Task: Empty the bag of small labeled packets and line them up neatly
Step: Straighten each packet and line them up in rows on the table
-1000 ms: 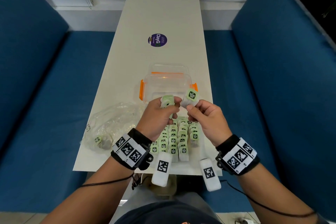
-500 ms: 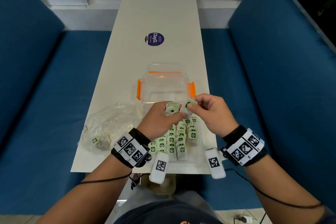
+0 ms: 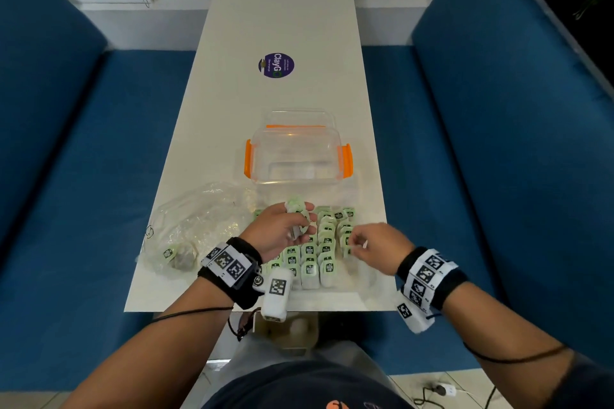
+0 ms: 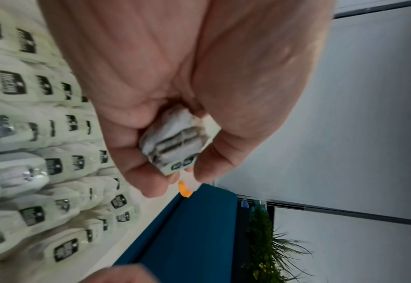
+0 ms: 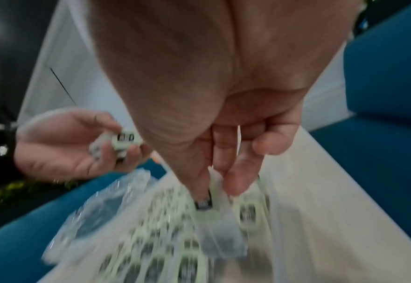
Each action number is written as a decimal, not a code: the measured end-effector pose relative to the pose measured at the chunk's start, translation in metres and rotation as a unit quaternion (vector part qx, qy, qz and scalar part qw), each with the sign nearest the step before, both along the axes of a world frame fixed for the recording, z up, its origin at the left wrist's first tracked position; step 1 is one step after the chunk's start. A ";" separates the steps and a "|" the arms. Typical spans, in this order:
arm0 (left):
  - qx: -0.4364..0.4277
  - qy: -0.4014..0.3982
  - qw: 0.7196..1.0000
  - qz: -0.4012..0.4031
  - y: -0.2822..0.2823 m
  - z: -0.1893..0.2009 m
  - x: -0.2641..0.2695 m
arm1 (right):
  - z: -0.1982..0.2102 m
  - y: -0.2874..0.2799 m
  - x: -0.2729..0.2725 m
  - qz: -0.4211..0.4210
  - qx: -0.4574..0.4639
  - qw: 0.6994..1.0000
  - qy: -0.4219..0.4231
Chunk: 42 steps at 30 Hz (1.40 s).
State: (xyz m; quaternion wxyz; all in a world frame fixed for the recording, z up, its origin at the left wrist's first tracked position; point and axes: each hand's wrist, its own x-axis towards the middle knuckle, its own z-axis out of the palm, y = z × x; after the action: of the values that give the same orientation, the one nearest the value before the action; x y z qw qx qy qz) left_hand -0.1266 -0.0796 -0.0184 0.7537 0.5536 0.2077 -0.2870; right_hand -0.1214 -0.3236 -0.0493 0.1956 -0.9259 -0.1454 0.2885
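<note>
Several small pale-green packets with black labels lie in rows [image 3: 315, 252] at the near end of the white table [image 3: 282, 16]. My left hand [image 3: 282, 229] hovers over the rows and grips a small stack of packets [image 4: 175, 141] between thumb and fingers. My right hand [image 3: 372, 247] is low at the right side of the rows and pinches one packet [image 5: 211, 193] by its top. The crumpled clear bag [image 3: 196, 226] lies to the left with a packet [image 3: 169, 253] still inside.
A clear plastic box with orange latches [image 3: 295, 149] stands just beyond the rows. A round purple sticker [image 3: 275, 65] is farther up the table. Blue bench seats [image 3: 99, 176] flank both long edges of the narrow table.
My right hand took one packet from beside the left hand's stack and brought it down to the right side of the rows. The left hand sank slightly, still gripping its stack.
</note>
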 end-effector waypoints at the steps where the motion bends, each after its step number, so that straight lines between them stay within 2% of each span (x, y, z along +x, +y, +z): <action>1: -0.002 0.004 1.000 0.001 0.002 -0.003 -0.001 | -0.011 0.001 -0.005 0.021 -0.017 0.999 0.022; 4: -0.006 0.016 1.000 0.003 0.004 -0.010 -0.004 | -0.036 0.005 -0.012 0.049 -0.074 0.995 0.036; 9: 0.002 0.009 0.999 -0.033 0.006 -0.014 -0.011 | -0.053 0.011 -0.007 0.048 -0.148 0.987 -0.048; 22: 0.000 -0.019 0.998 -0.066 0.010 -0.024 -0.025 | -0.060 0.014 -0.003 0.037 -0.114 0.989 -0.089; 27: 0.001 -0.048 0.997 -0.065 0.007 -0.022 -0.028 | -0.048 0.018 -0.001 0.040 -0.106 0.989 -0.092; 29: -0.011 -0.054 0.997 -0.054 0.007 -0.022 -0.028 | -0.034 0.019 -0.001 0.006 -0.068 0.992 -0.106; 31: -0.016 -0.055 0.998 -0.039 0.007 -0.022 -0.027 | -0.015 0.023 -0.002 -0.054 0.031 0.992 -0.112; 33: -0.019 -0.064 0.997 -0.031 0.005 -0.021 -0.027 | 0.005 0.030 -0.004 -0.108 0.173 0.976 -0.071; 35: -0.028 -0.072 0.997 -0.025 0.001 -0.020 -0.026 | 0.022 0.038 -0.006 -0.128 0.266 0.955 -0.015; 38: -0.029 -0.081 0.996 -0.023 -0.002 -0.019 -0.025 | 0.029 0.043 -0.005 -0.112 0.279 0.954 -0.006; 42: 0.008 -0.089 0.995 -0.042 -0.002 -0.013 -0.025 | 0.036 0.040 0.001 -0.134 0.300 0.944 -0.014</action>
State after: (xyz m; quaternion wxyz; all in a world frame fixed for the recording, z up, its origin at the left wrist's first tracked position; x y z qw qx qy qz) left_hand -0.1515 -0.0817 -0.0317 0.7522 0.5910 0.1186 -0.2662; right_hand -0.1201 -0.2838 -0.0132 0.4995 -0.8390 -0.1027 0.1901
